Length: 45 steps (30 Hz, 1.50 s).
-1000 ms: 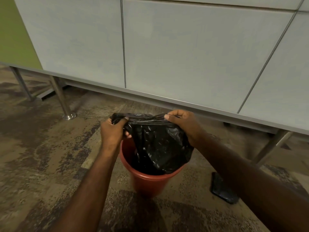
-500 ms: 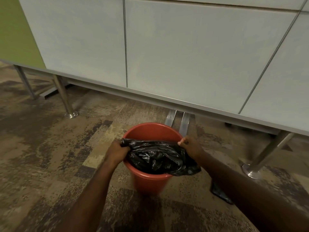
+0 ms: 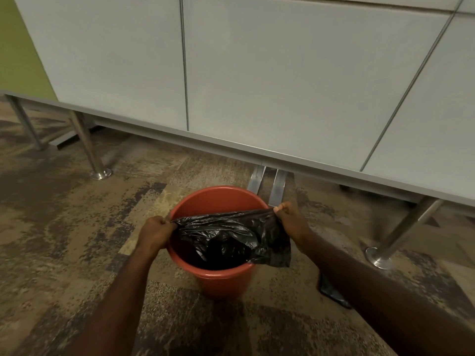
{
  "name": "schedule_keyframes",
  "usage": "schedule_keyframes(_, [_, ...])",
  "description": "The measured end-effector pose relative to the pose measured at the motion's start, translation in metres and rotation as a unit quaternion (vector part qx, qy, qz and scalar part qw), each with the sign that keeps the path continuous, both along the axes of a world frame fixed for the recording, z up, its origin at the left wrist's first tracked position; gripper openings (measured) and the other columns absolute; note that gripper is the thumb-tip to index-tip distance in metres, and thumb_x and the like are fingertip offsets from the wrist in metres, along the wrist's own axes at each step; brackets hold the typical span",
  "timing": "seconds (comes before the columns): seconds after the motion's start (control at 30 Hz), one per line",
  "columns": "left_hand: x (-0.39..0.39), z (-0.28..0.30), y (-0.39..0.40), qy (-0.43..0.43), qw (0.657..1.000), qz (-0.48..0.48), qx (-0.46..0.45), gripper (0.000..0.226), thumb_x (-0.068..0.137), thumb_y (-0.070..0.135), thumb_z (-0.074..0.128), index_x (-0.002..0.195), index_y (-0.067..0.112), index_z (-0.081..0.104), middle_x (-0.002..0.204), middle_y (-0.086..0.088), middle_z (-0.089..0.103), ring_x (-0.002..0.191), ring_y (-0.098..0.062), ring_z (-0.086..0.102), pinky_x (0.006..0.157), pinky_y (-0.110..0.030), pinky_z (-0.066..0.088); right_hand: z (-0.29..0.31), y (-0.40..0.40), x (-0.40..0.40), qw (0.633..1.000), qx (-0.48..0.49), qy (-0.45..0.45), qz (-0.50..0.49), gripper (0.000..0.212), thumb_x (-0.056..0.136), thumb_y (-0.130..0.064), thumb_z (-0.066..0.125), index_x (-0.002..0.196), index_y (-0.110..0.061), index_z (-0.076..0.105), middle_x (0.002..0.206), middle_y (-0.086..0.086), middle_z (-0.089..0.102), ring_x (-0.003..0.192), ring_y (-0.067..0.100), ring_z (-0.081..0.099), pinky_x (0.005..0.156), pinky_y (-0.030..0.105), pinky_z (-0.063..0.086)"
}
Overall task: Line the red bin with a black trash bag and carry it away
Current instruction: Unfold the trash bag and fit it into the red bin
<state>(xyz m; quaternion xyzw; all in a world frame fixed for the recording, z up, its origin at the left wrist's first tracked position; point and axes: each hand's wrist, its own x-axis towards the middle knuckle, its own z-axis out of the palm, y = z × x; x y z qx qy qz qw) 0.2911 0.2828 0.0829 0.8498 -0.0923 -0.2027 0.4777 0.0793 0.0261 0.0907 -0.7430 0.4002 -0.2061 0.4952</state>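
A round red bin (image 3: 221,280) stands upright on the carpet at lower centre. A crumpled black trash bag (image 3: 232,238) hangs inside it, its top edge stretched across the opening. My left hand (image 3: 155,233) pinches the bag's edge at the bin's left rim. My right hand (image 3: 291,222) pinches the other end at the right rim, where a flap of bag drapes over the outside. The far half of the bin's inside shows bare red.
Pale cabinet panels (image 3: 257,80) on slanted metal legs (image 3: 87,147) (image 3: 401,232) rise right behind the bin. A flat dark object (image 3: 331,294) lies on the patterned carpet (image 3: 64,240) to the right, partly hidden by my right arm.
Both hands have come down from above the bin to its rim, lowering the bag into it. They have since spread apart, pulling the bag's top edge taut across the opening.
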Motion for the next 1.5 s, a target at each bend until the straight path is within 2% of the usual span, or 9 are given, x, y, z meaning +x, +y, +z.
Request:
schedule_keyframes(0.27, [0.005,0.000,0.005,0.009,1.000,0.001,0.009,0.008,0.090,0.012,0.063,0.093,0.004,0.064,0.089,-0.021,0.071,0.073,-0.037,0.071,0.074,-0.052,0.063,-0.003,-0.004,-0.008,0.998,0.050,0.024,0.013,0.014,0.103,-0.023,0.046,0.095,-0.013,0.053,0.087,0.006,0.056,0.077,0.017,0.052,0.065,0.029,0.042])
schedule_keyframes(0.4, [0.017,0.004,0.015,0.074,0.994,-0.054,0.061,0.025,0.094,0.011,0.060,0.100,-0.011,0.070,0.099,-0.031,0.071,0.069,-0.037,0.067,0.065,-0.043,0.058,0.006,-0.012,-0.017,0.996,0.055,0.040,0.057,0.018,0.102,-0.026,0.046,0.101,-0.011,0.056,0.092,0.008,0.056,0.085,0.020,0.052,0.074,0.032,0.042])
schedule_keyframes(0.6, [0.023,0.009,0.025,0.121,0.981,-0.111,0.102,0.024,0.096,0.001,0.054,0.113,-0.007,0.070,0.113,-0.025,0.071,0.097,-0.046,0.071,0.079,-0.050,0.060,0.010,-0.006,-0.011,0.995,0.015,0.028,0.096,0.017,0.103,-0.025,0.045,0.099,-0.011,0.052,0.093,0.010,0.052,0.084,0.021,0.048,0.073,0.033,0.040])
schedule_keyframes(0.73, [0.022,0.006,0.022,0.107,0.987,-0.083,0.089,0.029,0.099,0.008,0.051,0.109,-0.014,0.066,0.112,-0.031,0.068,0.093,-0.050,0.070,0.084,-0.056,0.058,0.014,-0.003,-0.005,0.997,0.017,0.007,0.082,0.016,0.104,-0.024,0.045,0.100,-0.010,0.052,0.094,0.011,0.051,0.085,0.021,0.048,0.073,0.032,0.041])
schedule_keyframes(0.9, [0.027,0.004,0.030,0.152,0.985,-0.067,0.053,0.032,0.103,0.025,0.045,0.111,0.000,0.063,0.106,-0.030,0.067,0.067,-0.039,0.066,0.062,-0.045,0.058,0.009,0.000,-0.006,0.996,0.016,0.026,0.089,0.019,0.102,-0.027,0.050,0.098,-0.011,0.059,0.091,0.007,0.057,0.082,0.018,0.053,0.072,0.031,0.042])
schedule_keyframes(1.1, [0.023,0.001,0.038,0.159,0.986,-0.028,0.031,0.036,0.099,0.028,0.045,0.097,0.001,0.069,0.091,-0.022,0.074,0.075,-0.038,0.072,0.058,-0.037,0.057,0.000,0.007,-0.004,0.992,-0.020,0.062,0.111,0.034,0.102,-0.030,0.050,0.098,-0.001,0.065,0.093,0.018,0.065,0.084,0.023,0.059,0.079,0.036,0.046])
schedule_keyframes(1.23, [0.012,-0.008,0.040,0.166,0.985,-0.025,0.039,0.045,0.100,0.037,0.044,0.091,0.002,0.070,0.090,-0.022,0.074,0.079,-0.040,0.072,0.061,-0.038,0.056,0.002,0.011,0.000,0.987,-0.067,0.079,0.125,0.028,0.103,-0.030,0.047,0.093,-0.010,0.064,0.086,0.007,0.062,0.080,0.018,0.057,0.071,0.032,0.045])
schedule_keyframes(1.37, [0.017,-0.011,0.038,0.119,0.992,-0.003,0.031,0.044,0.103,0.030,0.043,0.089,-0.003,0.068,0.083,-0.024,0.072,0.071,-0.039,0.072,0.059,-0.038,0.057,-0.001,0.012,0.005,0.988,-0.093,0.064,0.105,0.028,0.104,-0.027,0.044,0.101,-0.006,0.063,0.095,0.013,0.063,0.083,0.018,0.056,0.074,0.033,0.045])
schedule_keyframes(1.5, [0.021,-0.013,0.036,0.069,0.998,-0.007,0.002,0.030,0.100,0.013,0.047,0.089,-0.007,0.067,0.090,-0.028,0.071,0.068,-0.034,0.068,0.062,-0.037,0.056,-0.004,0.014,0.004,0.993,-0.098,0.013,0.071,0.020,0.105,-0.029,0.040,0.095,-0.020,0.055,0.090,0.000,0.056,0.081,0.013,0.052,0.069,0.028,0.044])
